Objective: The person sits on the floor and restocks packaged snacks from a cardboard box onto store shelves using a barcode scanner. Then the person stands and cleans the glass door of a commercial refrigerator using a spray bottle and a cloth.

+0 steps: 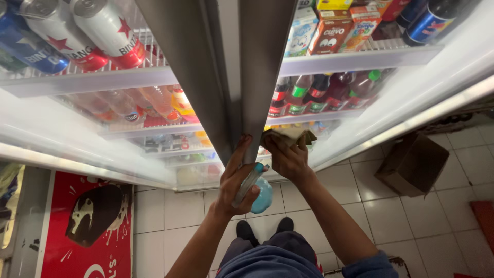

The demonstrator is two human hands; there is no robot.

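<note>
Two hands: both raised against the steel post [260,77] between the two glass cooler doors, seen from above.
Left hand [237,186]: wrapped round a spray bottle [257,193] with a pale blue body and teal trigger; index finger stretched up along the post, remaining fingers closed on the bottle neck.
Right hand [288,157]: pressing a folded olive-tan cloth [290,135] flat onto the post, fingers closed over the cloth's lower edge.
Cloth position: low on the post, touching its right face, just above the right hand's knuckles.
Bottle position: just left of the right wrist, nozzle toward the post, body hanging below the palm.
Progress, judged: wiping appears under way at the lower stretch of the post; no wet streak or clean-versus-dirty line readable on the metal, so share done cannot be told; long upper run of the post above the cloth looks yet to be covered.
Arm pose: both forearms reaching forward and up, converging at the post; right arm in a blue sleeve [373,265] near the elbow, left forearm bare.
Surroundings: red-and-white cans [110,31] on the upper left shelf, drink cartons [332,33] upper right, bottles [319,92] below; white tiled floor [180,216]; brown cardboard box [411,164] at right; red freezer lid [87,226] at left.
</note>
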